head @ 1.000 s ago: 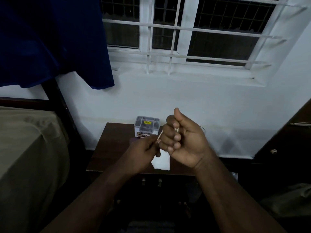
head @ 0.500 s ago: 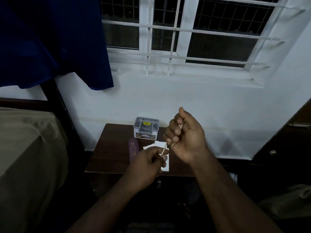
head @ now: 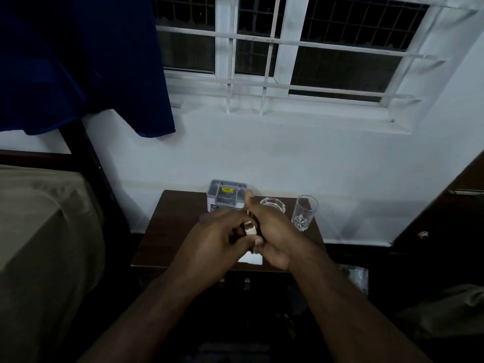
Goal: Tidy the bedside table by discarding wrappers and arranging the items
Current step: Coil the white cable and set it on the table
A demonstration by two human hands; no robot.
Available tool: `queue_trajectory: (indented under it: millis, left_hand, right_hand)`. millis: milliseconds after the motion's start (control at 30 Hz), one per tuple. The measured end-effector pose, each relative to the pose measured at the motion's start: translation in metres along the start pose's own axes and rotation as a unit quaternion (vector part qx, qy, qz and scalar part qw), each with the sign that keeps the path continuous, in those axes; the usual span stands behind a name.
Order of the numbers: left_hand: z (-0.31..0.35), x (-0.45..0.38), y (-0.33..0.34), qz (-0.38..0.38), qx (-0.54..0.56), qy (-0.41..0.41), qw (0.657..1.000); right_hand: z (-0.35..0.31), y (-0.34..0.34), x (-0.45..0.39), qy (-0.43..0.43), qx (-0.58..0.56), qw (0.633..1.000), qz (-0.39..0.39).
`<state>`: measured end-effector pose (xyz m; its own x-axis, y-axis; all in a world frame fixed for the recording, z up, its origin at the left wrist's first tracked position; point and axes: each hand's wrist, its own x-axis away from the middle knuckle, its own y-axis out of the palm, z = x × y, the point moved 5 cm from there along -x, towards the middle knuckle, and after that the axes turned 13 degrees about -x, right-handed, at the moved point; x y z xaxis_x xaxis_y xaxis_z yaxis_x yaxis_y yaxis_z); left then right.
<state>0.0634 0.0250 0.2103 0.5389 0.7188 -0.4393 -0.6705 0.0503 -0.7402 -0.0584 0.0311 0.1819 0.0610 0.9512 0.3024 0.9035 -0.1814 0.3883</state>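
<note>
Both hands meet above the dark wooden bedside table [head: 167, 231]. My left hand [head: 214, 242] pinches the white USB plug [head: 249, 228] of a thin white cable. Closed beside it, touching, my right hand [head: 273, 231] has a short piece of the cable showing by its thumb; the rest of the cable is hidden in the fists. A white paper [head: 251, 259] lies on the table's front edge, partly under my hands. At the back stands a grey plastic box [head: 227, 193] with a yellow label.
A clear glass ashtray [head: 273, 204] and an empty drinking glass [head: 305, 212] stand at the table's back right. A bed [head: 39, 218] lies to the left, dark furniture [head: 445, 218] to the right. A blue curtain [head: 78, 61] hangs beside the barred window.
The hands have dropped lower and come together. The cable, stretched between them before, is now gathered in, and its USB plug shows at my left fingertips.
</note>
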Motion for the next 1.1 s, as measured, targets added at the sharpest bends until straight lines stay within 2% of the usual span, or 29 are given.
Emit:
queue_trajectory:
  millis: [67,133,200,267,367,533,733,833,967,1100]
  left_hand:
    - [-0.011,-0.004,0.001,-0.013,0.004,0.015,1.0]
    - [-0.019,-0.005,0.005,-0.072,0.107,-0.011,0.992]
    - [-0.021,-0.003,0.012,-0.134,0.242,-0.043,0.96]
    - [-0.02,0.002,0.015,-0.131,0.293,-0.044,0.946]
    - [-0.026,0.009,0.02,-0.077,0.271,-0.065,0.957]
    - [-0.057,0.02,0.036,0.027,0.269,-0.184,0.945]
    - [-0.068,0.039,0.058,0.091,0.339,-0.256,0.901]
    - [-0.071,0.05,0.073,0.084,0.368,-0.304,0.875]
    - [-0.083,0.063,0.091,0.064,0.462,-0.373,0.802]
    - [-0.087,0.064,0.088,0.08,0.482,-0.387,0.782]
  right_hand:
    - [0.01,0.005,0.005,0.063,-0.017,0.997,-0.046]
    - [0.018,0.01,0.012,0.118,-0.023,0.989,-0.085]
    - [0.024,0.014,0.014,0.155,-0.026,0.981,-0.117]
    - [0.029,0.014,0.014,0.175,-0.025,0.974,-0.144]
    - [0.035,0.014,0.011,0.179,-0.053,0.968,-0.169]
    - [0.036,0.0,-0.002,0.069,-0.061,0.992,-0.087]
    - [0.053,-0.004,0.001,0.011,-0.047,0.995,-0.088]
    - [0.061,-0.007,-0.005,-0.033,-0.029,0.998,-0.045]
    - [0.071,-0.01,-0.01,-0.035,-0.019,0.999,0.032]
    - [0.079,-0.013,-0.009,-0.033,0.008,0.997,0.065]
